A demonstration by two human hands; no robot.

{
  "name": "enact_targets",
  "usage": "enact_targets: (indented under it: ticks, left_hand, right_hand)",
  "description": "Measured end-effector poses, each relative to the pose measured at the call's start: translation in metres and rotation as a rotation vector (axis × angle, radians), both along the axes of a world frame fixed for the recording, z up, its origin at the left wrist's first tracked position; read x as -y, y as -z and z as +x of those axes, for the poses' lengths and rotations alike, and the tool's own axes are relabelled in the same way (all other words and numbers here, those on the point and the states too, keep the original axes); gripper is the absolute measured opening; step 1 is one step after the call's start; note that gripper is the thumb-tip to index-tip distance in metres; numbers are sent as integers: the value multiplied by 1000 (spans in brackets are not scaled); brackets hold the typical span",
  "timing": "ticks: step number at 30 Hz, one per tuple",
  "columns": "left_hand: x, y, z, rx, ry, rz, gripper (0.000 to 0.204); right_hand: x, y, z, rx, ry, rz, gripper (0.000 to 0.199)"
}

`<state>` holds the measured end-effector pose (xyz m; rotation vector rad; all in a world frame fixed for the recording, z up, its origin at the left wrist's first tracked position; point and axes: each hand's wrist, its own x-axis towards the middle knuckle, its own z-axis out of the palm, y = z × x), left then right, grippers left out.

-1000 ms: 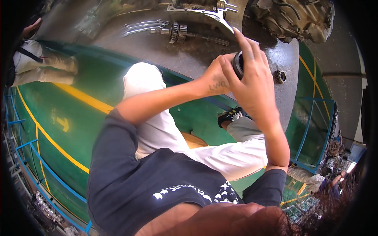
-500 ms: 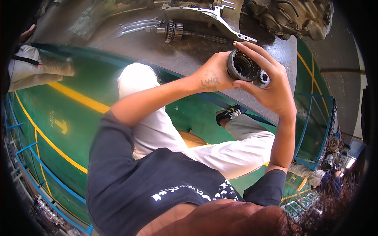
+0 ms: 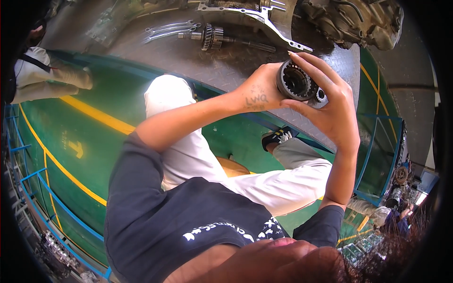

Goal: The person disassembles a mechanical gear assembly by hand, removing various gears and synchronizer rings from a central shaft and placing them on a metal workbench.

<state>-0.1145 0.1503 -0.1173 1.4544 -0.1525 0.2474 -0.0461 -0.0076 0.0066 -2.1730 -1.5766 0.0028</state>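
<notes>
Both hands hold a round toothed gear hub [image 3: 296,81] up above the steel tabletop [image 3: 222,66]. Left hand [image 3: 258,92] fingers wrap its left side; right hand [image 3: 330,108] fingers are spread, cupping its right side and top. The hub's open face points toward the camera, axis roughly along the view. A geared shaft [image 3: 222,38] and wrenches [image 3: 165,32] lie on the tabletop behind.

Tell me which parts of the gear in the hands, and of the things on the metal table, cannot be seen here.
- Head view: the back and lower side of the gear are covered by the left hand and the right hand.
- Head view: the engine is cut off by the top edge.
- Head view: the shaft on the metal table is too small for its teeth to be counted.
</notes>
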Motion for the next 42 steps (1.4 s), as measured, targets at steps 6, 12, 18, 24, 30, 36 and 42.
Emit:
enact_targets:
  ticks: [6, 12, 18, 24, 30, 36, 42]
  left_hand:
    - [1, 2, 1, 2, 6, 39, 52]
    - [1, 3, 2, 6, -19, 22, 53]
    - [2, 4, 1, -2, -5, -20, 52]
    - [3, 5, 2, 19, -38, 8, 51]
    - [3, 4, 1, 20, 13, 8, 52]
    - [2, 1, 1, -5, 39, 86, 40]
    - [3, 3, 3, -14, 66, 129, 51]
  right_hand:
    - [0, -4, -3, -50, 15, 26, 78]
    - [-2, 3, -6, 15, 20, 45, 79]
    - [-4, 4, -5, -57, 21, 67, 76]
    - [-4, 5, -10, -61, 98, 51, 73]
    - [1, -1, 6, -174, -66, 20, 77]
    - [4, -3, 14, -218, -148, 3, 75]
    - [5, -4, 15, -261, -168, -7, 73]
